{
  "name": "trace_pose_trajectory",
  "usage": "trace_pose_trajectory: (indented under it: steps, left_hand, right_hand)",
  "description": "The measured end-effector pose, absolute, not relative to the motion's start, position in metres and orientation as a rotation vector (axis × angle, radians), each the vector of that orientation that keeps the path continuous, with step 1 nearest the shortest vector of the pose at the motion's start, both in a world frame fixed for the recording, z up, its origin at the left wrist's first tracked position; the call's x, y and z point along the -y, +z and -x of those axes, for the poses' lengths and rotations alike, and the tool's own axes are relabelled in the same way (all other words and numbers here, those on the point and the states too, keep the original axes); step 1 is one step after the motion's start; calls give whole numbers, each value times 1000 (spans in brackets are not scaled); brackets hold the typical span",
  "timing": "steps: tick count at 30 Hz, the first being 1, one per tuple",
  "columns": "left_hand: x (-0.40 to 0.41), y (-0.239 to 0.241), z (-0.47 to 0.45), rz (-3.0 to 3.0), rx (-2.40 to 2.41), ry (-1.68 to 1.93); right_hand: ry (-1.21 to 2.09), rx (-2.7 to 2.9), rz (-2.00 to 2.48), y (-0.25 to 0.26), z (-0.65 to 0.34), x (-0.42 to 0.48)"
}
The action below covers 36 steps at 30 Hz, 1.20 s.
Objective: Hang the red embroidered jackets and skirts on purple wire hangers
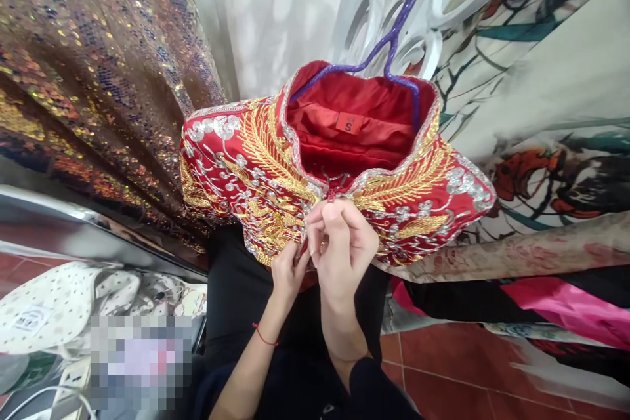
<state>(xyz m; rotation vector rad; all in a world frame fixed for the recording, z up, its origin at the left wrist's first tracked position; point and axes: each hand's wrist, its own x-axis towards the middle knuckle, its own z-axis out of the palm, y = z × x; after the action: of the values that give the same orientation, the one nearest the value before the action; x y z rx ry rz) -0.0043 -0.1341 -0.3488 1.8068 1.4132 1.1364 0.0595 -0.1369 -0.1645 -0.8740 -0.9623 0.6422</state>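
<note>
A red jacket [221, 164] with gold and silver embroidery hangs on a purple hanger [404, 13], its stand collar facing up. Inside the neck shows a red size label [348, 123] marked S. My right hand [342, 243] is closed in a pinch at the front opening, just under the red knot button [333, 193] at the collar. Lower and to the left, my left hand [286, 269] grips the jacket's front edge between thumb and fingers. A thin red string bracelet [266, 336] circles the left wrist. The fingers partly hide the front edges below the collar.
Sequined fabric [98, 46] hangs at left, beside a dark, shiny-edged panel [88, 223]. White scrollwork [438, 6] stands behind the hanger. Floral-printed cloth [541, 105] hangs at right, above pink fabric [571, 305]. A polka-dot cloth item [54, 302] lies at lower left. Red tiles [443, 361] cover the floor.
</note>
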Motion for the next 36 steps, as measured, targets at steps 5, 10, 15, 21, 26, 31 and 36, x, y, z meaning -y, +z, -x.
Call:
trace_pose_trajectory:
  steps: [5, 10, 15, 21, 26, 31, 36]
  left_hand:
    - [132, -342, 5, -1816, -1328, 1152]
    - [131, -340, 3, -1748, -1348, 1139]
    - [125, -325, 10, -1827, -1296, 1130]
    - [94, -208, 34, -2231, -929, 1563]
    - [65, -127, 39, -2618, -1003, 1365]
    - [59, -126, 40, -2806, -1028, 1443]
    - [50, -130, 44, -2672, -1026, 1731]
  right_hand:
    - [714, 1043, 1007, -163, -77, 129]
    - [800, 1029, 1180, -167, -95, 114]
    - [635, 973, 1260, -168, -100, 107]
    - [597, 1015, 1283, -165, -102, 118]
    - [598, 1001, 1276, -163, -103, 119]
    - [514, 1049, 1326, -160, -101, 114]
    - [154, 1283, 1302, -153, -109, 136]
